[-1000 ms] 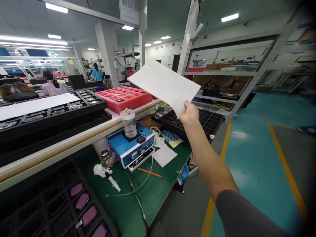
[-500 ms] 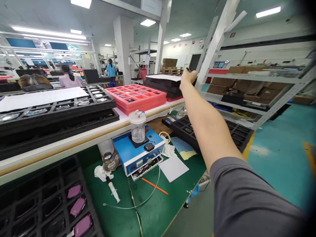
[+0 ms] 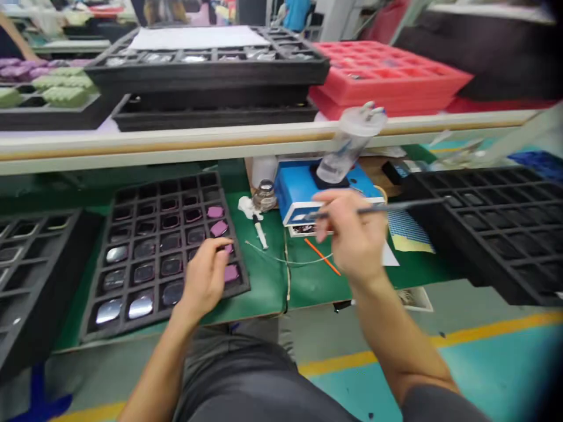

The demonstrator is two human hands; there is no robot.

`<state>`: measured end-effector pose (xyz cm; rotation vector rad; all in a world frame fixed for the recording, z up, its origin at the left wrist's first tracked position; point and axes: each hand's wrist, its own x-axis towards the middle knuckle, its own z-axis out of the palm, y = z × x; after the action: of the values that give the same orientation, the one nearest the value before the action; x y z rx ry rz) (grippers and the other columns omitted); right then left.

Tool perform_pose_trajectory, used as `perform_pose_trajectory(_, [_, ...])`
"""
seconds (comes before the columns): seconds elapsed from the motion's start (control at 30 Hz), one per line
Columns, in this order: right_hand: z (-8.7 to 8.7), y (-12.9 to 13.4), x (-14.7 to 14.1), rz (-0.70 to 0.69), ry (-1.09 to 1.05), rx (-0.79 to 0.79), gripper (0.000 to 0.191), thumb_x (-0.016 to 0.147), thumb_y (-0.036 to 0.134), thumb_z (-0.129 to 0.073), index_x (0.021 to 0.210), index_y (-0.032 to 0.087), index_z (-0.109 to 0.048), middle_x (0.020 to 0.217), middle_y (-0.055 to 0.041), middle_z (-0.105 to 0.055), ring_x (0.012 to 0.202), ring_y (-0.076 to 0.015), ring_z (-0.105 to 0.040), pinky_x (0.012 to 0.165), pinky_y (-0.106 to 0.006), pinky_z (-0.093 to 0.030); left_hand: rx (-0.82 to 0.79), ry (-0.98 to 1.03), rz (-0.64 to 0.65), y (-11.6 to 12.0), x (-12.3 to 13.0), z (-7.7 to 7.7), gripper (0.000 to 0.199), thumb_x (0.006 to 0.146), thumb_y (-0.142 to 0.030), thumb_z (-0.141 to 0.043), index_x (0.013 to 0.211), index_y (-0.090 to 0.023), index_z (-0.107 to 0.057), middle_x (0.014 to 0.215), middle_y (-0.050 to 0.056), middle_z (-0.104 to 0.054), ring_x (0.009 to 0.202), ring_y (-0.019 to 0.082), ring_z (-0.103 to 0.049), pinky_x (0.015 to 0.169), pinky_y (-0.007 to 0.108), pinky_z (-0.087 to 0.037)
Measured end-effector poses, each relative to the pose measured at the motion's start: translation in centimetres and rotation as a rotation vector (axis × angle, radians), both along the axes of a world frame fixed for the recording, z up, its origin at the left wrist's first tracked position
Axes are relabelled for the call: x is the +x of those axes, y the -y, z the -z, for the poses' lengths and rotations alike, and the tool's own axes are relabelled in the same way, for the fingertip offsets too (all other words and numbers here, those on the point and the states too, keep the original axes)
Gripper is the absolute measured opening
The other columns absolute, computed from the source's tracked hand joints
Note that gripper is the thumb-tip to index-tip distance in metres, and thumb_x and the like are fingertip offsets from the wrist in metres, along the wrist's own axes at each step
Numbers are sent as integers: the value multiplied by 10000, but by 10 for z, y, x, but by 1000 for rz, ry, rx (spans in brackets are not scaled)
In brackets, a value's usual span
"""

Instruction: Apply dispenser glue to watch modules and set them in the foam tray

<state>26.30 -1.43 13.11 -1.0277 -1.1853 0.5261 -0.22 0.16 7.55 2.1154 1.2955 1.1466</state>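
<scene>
My left hand [image 3: 206,276] is over a black compartment tray [image 3: 152,258], its thumb and forefinger closed on a small purple watch case [image 3: 229,248] in the right-hand column. Other purple cases [image 3: 231,272] sit above and below it; the remaining pockets hold dark or shiny rounded pieces. Raised in front of the blue box is my right hand [image 3: 358,237], its fingers wrapped round a long, thin, dark stick-like tool [image 3: 404,205] held almost level. Motion blurs the tool, so its exact kind is unclear.
A blue box [image 3: 292,176] carries a clear plastic cup [image 3: 345,146]. Near it lie a syringe [image 3: 260,232], a glass jar [image 3: 265,195], a thin tube and an orange stick [image 3: 322,256]. Another black tray [image 3: 497,217] stands right. Above, a shelf holds black trays and red trays [image 3: 391,82].
The view has swung left and down. My right hand has come back from its far reach by the shelf and now holds the thin tool. My left hand has come into view at the tray.
</scene>
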Motion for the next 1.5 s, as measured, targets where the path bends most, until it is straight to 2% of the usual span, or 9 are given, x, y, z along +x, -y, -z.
perform_pose_trajectory(0.17, [38, 33, -86, -266, -109, -194, 238, 968, 464, -612, 1054, 262, -704, 632, 31, -530, 518, -117, -486, 454, -260, -371, -98, 26, 175, 25, -3, 8, 220, 1034, -292, -432, 1128, -204, -611, 1028, 72, -725, 932, 185, -683, 825, 305, -528])
perform_pose_trajectory(0.53, [65, 32, -104, -419, -46, -380, 301, 899, 453, -691, 1098, 228, -679, 693, 36, -558, 589, -111, -505, 552, -255, -400, -168, -20, 303, 29, -11, 17, 201, 1035, -297, -440, 1010, -211, -619, 860, 26, -715, 733, 159, -651, 681, 268, -477])
perform_pose_trajectory(0.8, [83, 64, -93, -89, -338, -340, 347, 909, 553, -652, 894, 210, -602, 575, 54, -556, 474, -97, -515, 464, -223, -447, -138, -60, 456, 36, 27, 46, 254, 1059, -294, -379, 958, -211, -596, 773, 22, -696, 668, 163, -664, 623, 266, -489])
perform_pose_trajectory(0.9, [87, 77, -58, 129, -297, -303, 345, 890, 542, -673, 853, 201, -638, 635, 23, -619, 519, -105, -564, 494, -225, -483, -112, -141, 533, 40, 44, 49, 270, 1066, -320, -387, 1180, -176, -585, 978, 88, -729, 859, 198, -714, 744, 308, -550])
perform_pose_trajectory(1.0, [92, 81, 26, 597, -262, -253, 387, 923, 576, -560, 834, 203, -613, 801, -34, -686, 644, -144, -632, 547, -251, -512, 2, -245, 472, 33, 36, 52, 536, 1016, -379, -537, 1473, -129, -412, 1312, 200, -655, 1188, 290, -665, 967, 425, -549])
perform_pose_trajectory(1.1, [98, 75, 126, 935, 141, -561, 280, 907, 450, -564, 797, 196, -601, 756, -46, -656, 693, -180, -613, 656, -296, -493, 186, -327, 314, 25, 3, 58, 510, 988, -334, -594, 1435, -120, -475, 1336, 218, -648, 1246, 340, -631, 1034, 494, -514])
perform_pose_trajectory(1.2, [112, 55, 189, 1018, 503, -881, 193, 888, 309, -524, 851, 175, -658, 915, -141, -693, 900, -241, -631, 849, -384, -441, 307, -409, 212, 30, -33, 65, 373, 976, -267, -610, 1322, -131, -577, 1262, 184, -703, 1225, 342, -646, 1023, 496, -513])
perform_pose_trajectory(1.37, [145, 19, 199, 972, 496, -931, 250, 833, 158, -545, 1021, 121, -705, 1072, -267, -675, 1120, -361, -623, 913, -501, -411, 279, -516, 177, 57, -61, 79, 348, 963, -226, -616, 1294, -121, -617, 1361, 181, -673, 1309, 341, -609, 1043, 474, -518])
perform_pose_trajectory(1.5, [148, 20, 183, 913, 506, -884, 289, 817, 105, -569, 1069, 160, -700, 1142, -260, -677, 1254, -388, -604, 1018, -534, -397, 234, -492, 224, 66, -71, 80, 362, 977, -248, -600, 1317, -126, -620, 1437, 184, -623, 1375, 327, -561, 1091, 475, -498])
